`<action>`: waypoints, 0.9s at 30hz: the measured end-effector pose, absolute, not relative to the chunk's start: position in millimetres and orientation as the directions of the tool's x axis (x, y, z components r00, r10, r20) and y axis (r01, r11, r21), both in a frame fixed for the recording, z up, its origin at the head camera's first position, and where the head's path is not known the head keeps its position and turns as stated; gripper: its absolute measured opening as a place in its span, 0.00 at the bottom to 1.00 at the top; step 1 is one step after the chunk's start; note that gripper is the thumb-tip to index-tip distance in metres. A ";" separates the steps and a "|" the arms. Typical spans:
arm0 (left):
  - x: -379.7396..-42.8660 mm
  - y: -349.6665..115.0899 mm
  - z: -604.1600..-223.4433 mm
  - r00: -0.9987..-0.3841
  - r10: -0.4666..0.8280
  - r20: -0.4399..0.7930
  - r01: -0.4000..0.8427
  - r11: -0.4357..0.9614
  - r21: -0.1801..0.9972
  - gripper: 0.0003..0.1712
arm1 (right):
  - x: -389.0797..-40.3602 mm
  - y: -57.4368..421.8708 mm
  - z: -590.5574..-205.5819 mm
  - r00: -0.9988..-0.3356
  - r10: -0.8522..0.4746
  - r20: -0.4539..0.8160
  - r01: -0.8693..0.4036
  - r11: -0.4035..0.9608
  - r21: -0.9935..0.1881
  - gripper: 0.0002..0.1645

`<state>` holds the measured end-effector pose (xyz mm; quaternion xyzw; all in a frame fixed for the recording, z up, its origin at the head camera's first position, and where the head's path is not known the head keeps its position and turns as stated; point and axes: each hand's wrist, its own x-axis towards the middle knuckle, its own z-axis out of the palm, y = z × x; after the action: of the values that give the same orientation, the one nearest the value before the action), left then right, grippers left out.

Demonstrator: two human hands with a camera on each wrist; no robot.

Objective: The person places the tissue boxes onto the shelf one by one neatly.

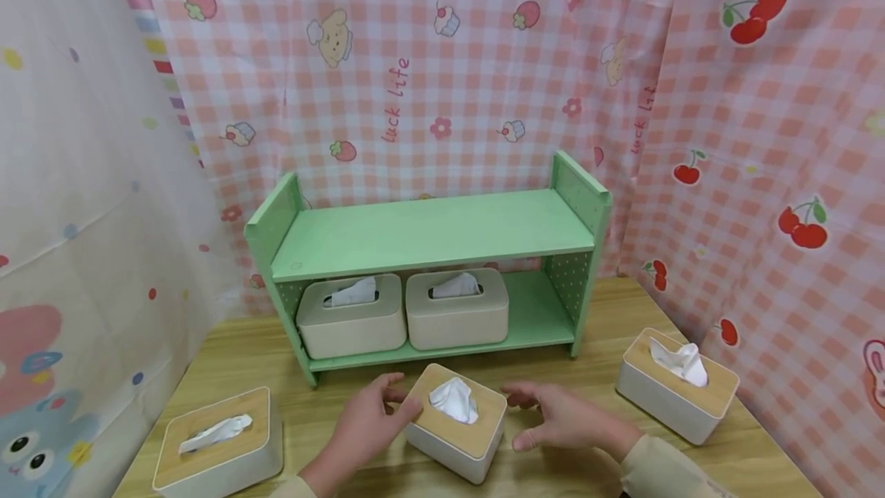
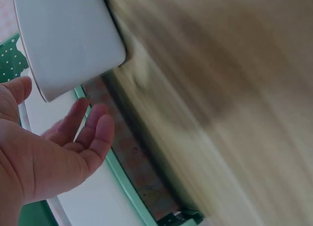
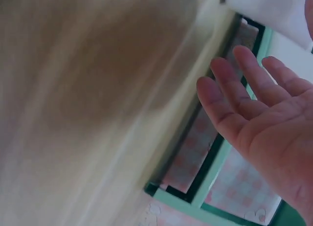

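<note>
A white tissue box [image 1: 459, 435] with a wood-coloured lid and a white tissue poking out sits on the table, turned at an angle, between both hands. My left hand [image 1: 369, 421] is at its left side, thumb by the lid's edge. The left wrist view shows that hand [image 2: 58, 160] with fingers loosely bent beside the box's white wall [image 2: 73, 40], not wrapped round it. To the box's right, my right hand [image 1: 563, 415] has its fingers spread. Relaxed fingers of this hand [image 3: 266, 116] appear in the right wrist view, with part of the box [image 3: 266, 6] at the top.
Behind stands a green two-tier shelf [image 1: 435, 233]; two beige tissue boxes, one left [image 1: 353, 333] and one right [image 1: 459, 325], fill much of its lower level. Wood-lidded tissue boxes lie at the table's left [image 1: 252, 456] and right [image 1: 667, 398]. Patterned curtains [image 1: 484, 91] hang around.
</note>
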<state>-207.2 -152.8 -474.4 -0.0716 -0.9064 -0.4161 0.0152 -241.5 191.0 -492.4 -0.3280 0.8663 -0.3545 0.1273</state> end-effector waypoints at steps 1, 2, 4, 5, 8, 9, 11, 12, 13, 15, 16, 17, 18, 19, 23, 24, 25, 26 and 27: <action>-205.2 -153.8 -475.9 -0.987 0.135 0.082 0.149 0.629 0.763 0.38 | -241.1 189.2 -495.3 -0.750 -0.661 0.030 -0.498 0.534 -0.683 0.49; -203.4 -154.5 -477.8 -0.986 0.151 0.074 0.152 0.617 0.772 0.37 | -240.6 187.2 -497.9 -0.751 -0.659 0.041 -0.509 0.537 -0.672 0.47; -200.9 -155.2 -480.8 -0.982 0.177 0.066 0.161 0.598 0.785 0.37 | -239.8 183.6 -501.5 -0.752 -0.656 0.062 -0.524 0.537 -0.661 0.42; -199.9 -155.4 -481.6 -0.981 0.185 0.063 0.163 0.593 0.789 0.37 | -239.5 182.1 -502.5 -0.751 -0.656 0.069 -0.529 0.537 -0.657 0.41; -197.9 -155.2 -483.0 -0.979 0.199 0.053 0.162 0.585 0.795 0.36 | -237.8 177.7 -503.5 -0.755 -0.651 0.073 -0.526 0.536 -0.661 0.38; -197.2 -155.3 -483.1 -0.978 0.200 0.052 0.162 0.585 0.795 0.36 | -237.4 176.3 -503.9 -0.757 -0.649 0.072 -0.523 0.537 -0.662 0.38; -195.9 -155.7 -482.9 -0.979 0.198 0.042 0.152 0.581 0.799 0.36 | -237.5 173.7 -505.3 -0.762 -0.644 0.065 -0.516 0.544 -0.661 0.39; -195.1 -155.9 -482.6 -0.980 0.197 0.035 0.145 0.580 0.802 0.36 | -237.7 172.5 -505.9 -0.764 -0.642 0.063 -0.513 0.546 -0.663 0.40; -194.4 -156.3 -482.3 -0.980 0.197 0.030 0.141 0.577 0.804 0.37 | -237.9 171.5 -506.3 -0.765 -0.641 0.061 -0.511 0.546 -0.664 0.40; -193.1 -157.1 -481.9 -0.980 0.197 0.012 0.123 0.565 0.816 0.37 | -238.6 170.0 -507.0 -0.768 -0.638 0.057 -0.504 0.546 -0.669 0.39; -192.6 -157.6 -481.9 -0.980 0.198 0.005 0.117 0.558 0.822 0.37 | -238.9 169.5 -507.3 -0.769 -0.637 0.055 -0.500 0.546 -0.672 0.39; -192.1 -158.1 -481.9 -0.980 0.198 0.001 0.112 0.552 0.826 0.36 | -239.1 169.2 -507.2 -0.771 -0.634 0.052 -0.495 0.547 -0.675 0.39; -191.6 -158.6 -482.0 -0.980 0.200 -0.003 0.109 0.547 0.830 0.36 | -239.4 168.9 -507.0 -0.775 -0.630 0.048 -0.489 0.550 -0.677 0.40; -191.1 -159.1 -482.3 -0.979 0.203 -0.005 0.108 0.542 0.833 0.35 | -239.7 168.9 -506.8 -0.780 -0.625 0.045 -0.482 0.553 -0.679 0.40; -188.9 -161.3 -482.8 -0.979 0.204 -0.015 0.097 0.528 0.843 0.34 | -241.6 168.7 -505.8 -0.793 -0.608 0.042 -0.458 0.549 -0.699 0.39; -188.3 -161.9 -483.0 -0.979 0.203 -0.020 0.091 0.525 0.846 0.35 | -242.4 168.5 -505.6 -0.796 -0.604 0.044 -0.451 0.543 -0.708 0.38; -187.7 -162.4 -483.1 -0.979 0.200 -0.026 0.084 0.524 0.847 0.36 | -243.2 168.2 -505.7 -0.798 -0.600 0.046 -0.444 0.535 -0.718 0.36; -187.0 -162.9 -483.2 -0.980 0.197 -0.032 0.077 0.523 0.849 0.36 | -244.0 167.8 -505.6 -0.802 -0.595 0.048 -0.437 0.531 -0.727 0.35; -186.1 -163.2 -483.4 -0.980 0.193 -0.040 0.067 0.520 0.852 0.37 | -244.8 167.2 -505.5 -0.806 -0.589 0.048 -0.427 0.525 -0.736 0.34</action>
<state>-186.1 -163.2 -483.4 -0.0749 -0.8693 -0.4842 -0.0649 -244.8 167.2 -505.5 -0.2932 0.8669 -0.3895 0.1039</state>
